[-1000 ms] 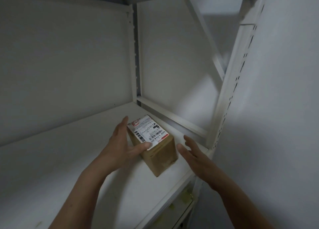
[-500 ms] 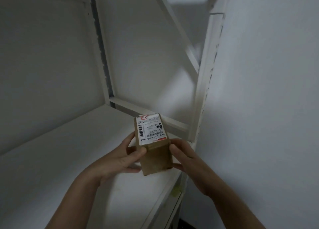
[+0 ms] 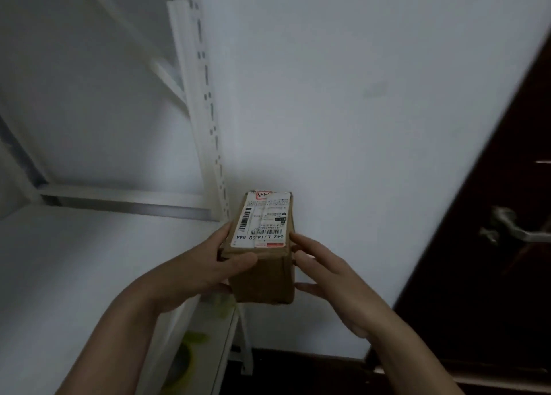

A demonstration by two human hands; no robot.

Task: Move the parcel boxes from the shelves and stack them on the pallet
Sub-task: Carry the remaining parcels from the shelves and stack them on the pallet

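Off the white shelf (image 3: 89,260) where it sat a second ago: the left hand (image 3: 205,269) curls round one side of the parcel box (image 3: 262,245), the right hand (image 3: 325,275) clasps the other. The carry to the unseen pallet can likely begin.

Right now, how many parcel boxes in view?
1. The parcel box is held between left hand and right hand, near the shelf. Others may be out of frame.
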